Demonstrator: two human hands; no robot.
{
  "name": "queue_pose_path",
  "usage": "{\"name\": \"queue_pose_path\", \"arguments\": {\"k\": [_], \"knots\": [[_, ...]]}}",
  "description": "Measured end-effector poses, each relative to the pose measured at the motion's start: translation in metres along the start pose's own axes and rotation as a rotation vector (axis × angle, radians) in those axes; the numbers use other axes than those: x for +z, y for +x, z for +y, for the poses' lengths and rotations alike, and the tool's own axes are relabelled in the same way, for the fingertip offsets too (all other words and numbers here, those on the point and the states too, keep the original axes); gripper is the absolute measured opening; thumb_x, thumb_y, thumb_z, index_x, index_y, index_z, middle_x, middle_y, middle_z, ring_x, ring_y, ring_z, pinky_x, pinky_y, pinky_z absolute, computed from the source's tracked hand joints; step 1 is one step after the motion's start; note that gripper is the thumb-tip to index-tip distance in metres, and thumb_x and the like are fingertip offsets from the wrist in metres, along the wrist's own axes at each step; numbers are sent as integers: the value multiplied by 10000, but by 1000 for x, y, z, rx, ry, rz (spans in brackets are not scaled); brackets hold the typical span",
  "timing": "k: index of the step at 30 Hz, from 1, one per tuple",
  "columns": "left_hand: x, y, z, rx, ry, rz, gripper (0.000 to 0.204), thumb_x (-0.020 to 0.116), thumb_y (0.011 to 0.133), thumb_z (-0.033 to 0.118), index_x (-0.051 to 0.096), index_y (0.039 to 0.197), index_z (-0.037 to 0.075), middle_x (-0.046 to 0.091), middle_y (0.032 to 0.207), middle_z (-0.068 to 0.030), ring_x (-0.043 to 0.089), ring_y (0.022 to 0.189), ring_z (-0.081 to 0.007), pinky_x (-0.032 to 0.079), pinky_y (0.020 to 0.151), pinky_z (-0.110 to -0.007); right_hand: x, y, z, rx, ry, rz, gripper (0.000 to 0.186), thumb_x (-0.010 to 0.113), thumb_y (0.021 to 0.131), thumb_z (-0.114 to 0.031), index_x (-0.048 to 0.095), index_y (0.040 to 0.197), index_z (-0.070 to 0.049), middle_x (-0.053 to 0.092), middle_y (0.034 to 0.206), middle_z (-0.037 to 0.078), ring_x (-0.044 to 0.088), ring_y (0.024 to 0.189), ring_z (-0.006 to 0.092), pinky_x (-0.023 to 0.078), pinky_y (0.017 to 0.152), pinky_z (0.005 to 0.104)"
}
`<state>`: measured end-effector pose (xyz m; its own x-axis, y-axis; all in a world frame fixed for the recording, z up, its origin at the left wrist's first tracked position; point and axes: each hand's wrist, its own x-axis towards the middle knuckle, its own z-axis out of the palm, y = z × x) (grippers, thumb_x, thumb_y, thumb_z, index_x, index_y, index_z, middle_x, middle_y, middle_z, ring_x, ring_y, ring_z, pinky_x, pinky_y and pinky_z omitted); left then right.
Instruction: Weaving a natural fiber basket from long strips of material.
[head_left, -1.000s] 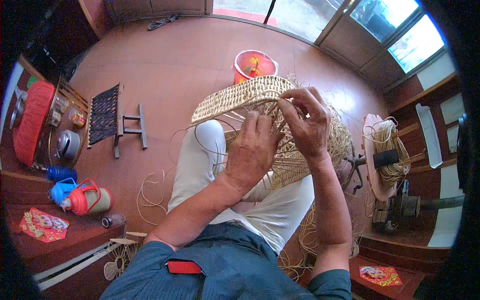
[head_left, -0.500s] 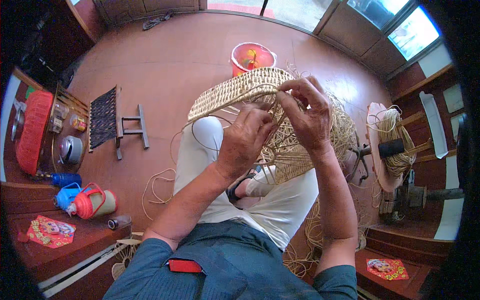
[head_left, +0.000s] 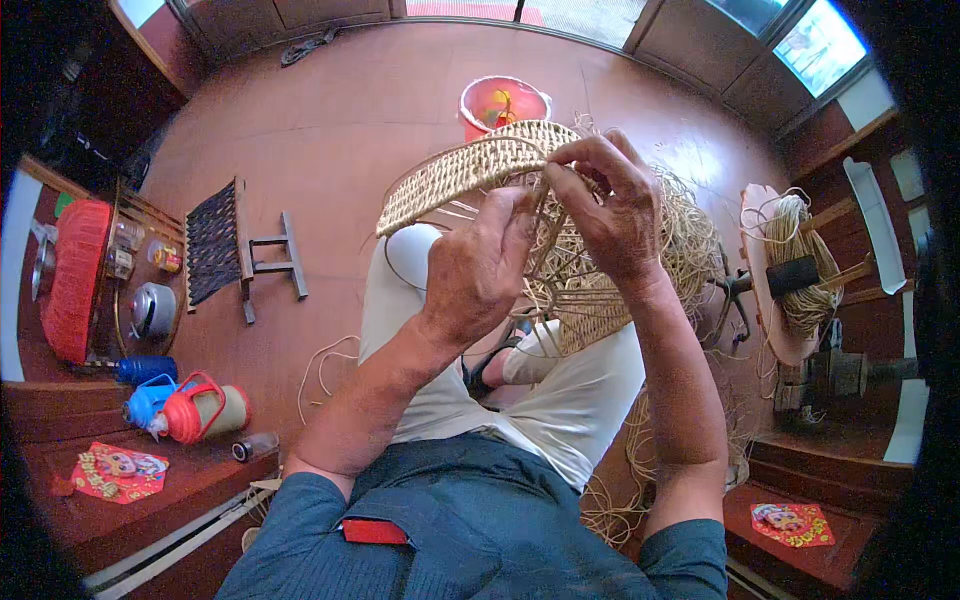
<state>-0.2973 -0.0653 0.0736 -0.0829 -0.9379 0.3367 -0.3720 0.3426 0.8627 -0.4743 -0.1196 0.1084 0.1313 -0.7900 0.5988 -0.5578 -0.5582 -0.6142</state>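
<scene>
A woven straw piece (head_left: 455, 172), pale and curved, lies across my lap with its far part above my left knee. My right hand (head_left: 615, 210) pinches a straw cord at the near edge of the weave, thumb and forefinger pressed together. Just below and to the left, my left hand (head_left: 475, 262) has its fingers closed around strands at the same edge; their tips are partly hidden. A thin loop of cord hangs left of my left hand. Another woven section (head_left: 590, 325) rests against my right thigh, with loose strands between the two parts.
A tangled heap of straw cord (head_left: 690, 235) lies to the right. Beyond the weave stands a red bucket (head_left: 472, 115). A stool with a dark woven seat (head_left: 213, 240) and a red thermos (head_left: 190, 412) are on the left. Wound cord (head_left: 800, 265) sits on a stand at right.
My left hand has shifted up toward the woven edge, its fingers straighter. My right hand keeps its pinch at the edge. The whole view has tilted slightly.
</scene>
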Motion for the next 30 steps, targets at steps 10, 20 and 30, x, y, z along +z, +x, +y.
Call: {"name": "queue_pose_path", "arguments": {"k": [10,20,30], "knots": [[17,3,-37,394,496,48,190,708,904,103,565,1028,99,681,750,-110,717,628,-319,544,525,-462,4,2,8,-106,-14,27,130,838,897,-165,750,955,-88,682,924,93,724,803,242,593,714,381],[8,0,-41,498,566,52,129,685,927,70,596,1017,87,623,710,-106,685,606,-304,521,522,-457,11,-6,0,-129,-49,75,108,809,904,-170,743,959,-105,692,928,99,717,863,309,583,781,428],[-8,-10,-49,437,517,-18,275,738,875,46,703,1145,83,725,1023,-160,726,937,-378,576,774,-481,5,-88,-7,-196,-122,277,169,831,883,-58,800,1043,-103,713,965,101,702,951,295,571,791,426]]}}
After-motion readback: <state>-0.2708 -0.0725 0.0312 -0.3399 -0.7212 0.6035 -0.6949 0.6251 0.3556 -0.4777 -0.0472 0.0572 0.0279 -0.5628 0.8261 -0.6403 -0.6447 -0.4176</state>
